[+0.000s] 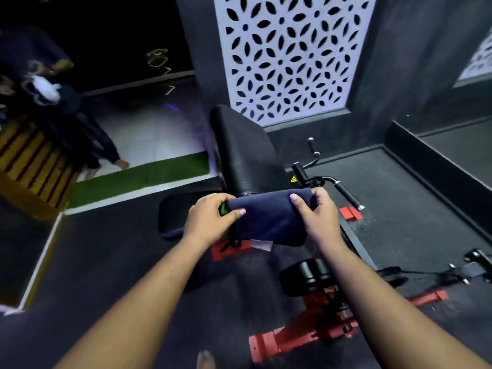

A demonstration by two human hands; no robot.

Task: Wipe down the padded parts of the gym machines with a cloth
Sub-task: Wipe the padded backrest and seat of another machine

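A dark blue cloth [269,218] is stretched between my two hands above a gym machine. My left hand [210,217] grips its left end, thumb on top; a green-and-black item shows under the fingers. My right hand [316,211] grips the right end with the thumb over the cloth. Behind the cloth rises the machine's black padded backrest [239,153]. Its black padded seat [173,217] lies flat to the left, partly hidden by my left hand. Black roller pads [308,272] sit lower right on the red frame [290,339].
Black handle bars [343,190] stick out to the right of the backrest. A white patterned wall panel [290,57] stands behind. A person [69,113] stands at far left near a green turf strip [138,179] and a raised floor edge. Mirrors line the right wall.
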